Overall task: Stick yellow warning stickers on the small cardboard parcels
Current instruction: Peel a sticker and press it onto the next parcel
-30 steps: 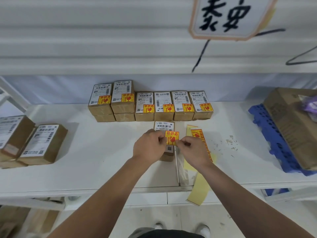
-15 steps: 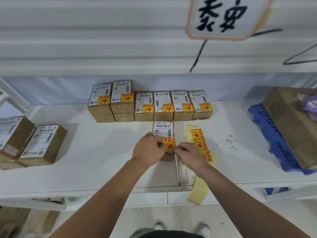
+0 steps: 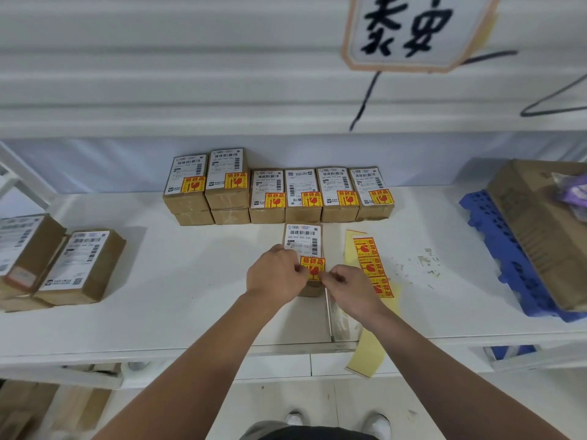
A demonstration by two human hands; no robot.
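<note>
Pressing yellow sticker (image 3: 313,268) down onto front parcel (image 3: 303,246), lower than a second ago; left hand (image 3: 275,274) and right hand (image 3: 347,285) pinching its edges, fingers nearly closed. Almost stuck; sticker strip (image 3: 372,265) beside.

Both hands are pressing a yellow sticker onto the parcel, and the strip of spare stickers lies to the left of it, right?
Not quite. In the head view the sticker strip lies right of the parcel, not left. Both hands, left hand and right hand, are at the yellow sticker.

Bare forearms, white shoes (image 3: 378,422)
</note>
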